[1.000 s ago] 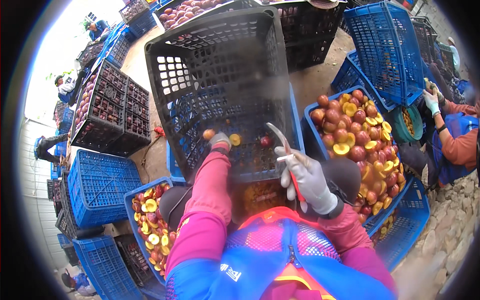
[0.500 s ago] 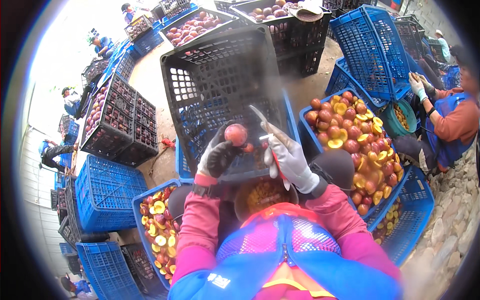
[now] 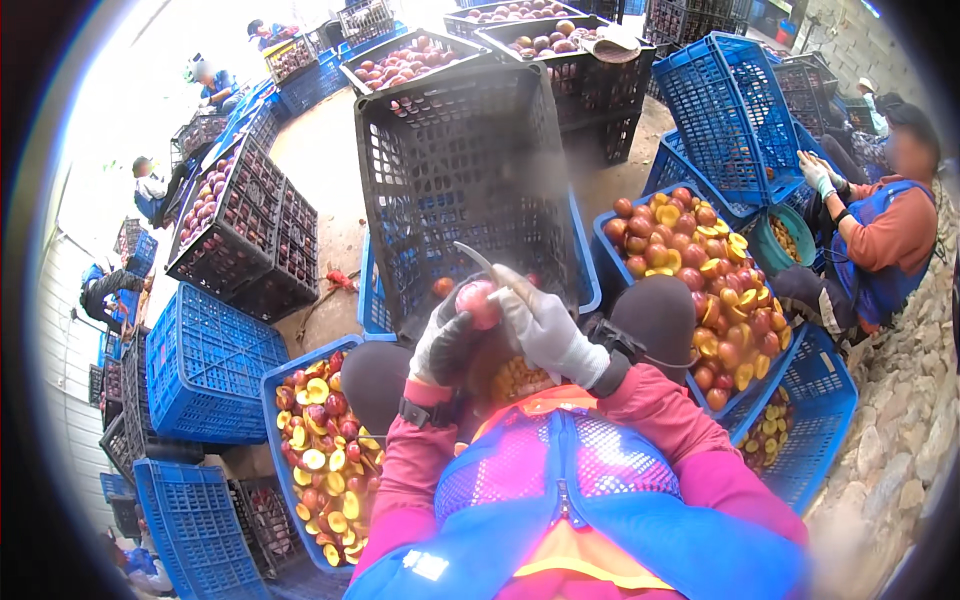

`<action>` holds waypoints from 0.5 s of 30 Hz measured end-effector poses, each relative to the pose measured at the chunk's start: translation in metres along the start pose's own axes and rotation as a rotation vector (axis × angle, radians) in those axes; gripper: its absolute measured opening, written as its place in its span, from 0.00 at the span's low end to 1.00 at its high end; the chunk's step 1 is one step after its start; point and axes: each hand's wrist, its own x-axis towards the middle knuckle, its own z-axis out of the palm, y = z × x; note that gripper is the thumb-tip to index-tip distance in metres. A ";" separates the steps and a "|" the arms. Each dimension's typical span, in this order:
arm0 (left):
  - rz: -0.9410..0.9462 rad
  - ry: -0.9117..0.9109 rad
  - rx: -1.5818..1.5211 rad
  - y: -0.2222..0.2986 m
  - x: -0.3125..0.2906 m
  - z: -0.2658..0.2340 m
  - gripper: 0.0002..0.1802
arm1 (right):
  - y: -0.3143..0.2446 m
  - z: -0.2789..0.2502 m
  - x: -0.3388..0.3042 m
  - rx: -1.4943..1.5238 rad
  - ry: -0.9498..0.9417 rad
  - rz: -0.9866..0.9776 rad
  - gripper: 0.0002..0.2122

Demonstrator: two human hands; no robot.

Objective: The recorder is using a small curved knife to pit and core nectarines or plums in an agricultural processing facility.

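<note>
A round red plum sits in the closed fingers of my left hand, which wears a grey and white glove. My right hand, in a pale glove, grips a knife whose curved blade points up and left past the plum. The fingers of both hands meet at the fruit; whether the blade touches it I cannot tell. Beyond them a black crate leans tilted toward me, with a loose plum near its lower edge. Below my hands, a container of yellowish pieces is partly hidden.
Blue crates of cut plums stand to my left and right. Stacked black crates of whole plums are farther left. At right, a co-worker sits beside a green basin. Stones cover the ground there.
My hands have come together at the plum. The knife has moved left and down, nearer the fruit. The whole view has shifted slightly.
</note>
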 end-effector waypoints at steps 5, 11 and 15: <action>0.048 0.041 0.343 -0.018 -0.008 -0.006 0.37 | 0.007 -0.003 -0.010 -0.603 0.141 -0.234 0.22; 0.028 0.100 0.423 -0.034 -0.015 0.008 0.33 | 0.047 -0.007 -0.017 -0.546 0.105 -0.177 0.20; 0.033 0.097 0.616 -0.030 -0.019 0.010 0.32 | 0.039 -0.018 -0.027 -0.634 0.046 -0.146 0.22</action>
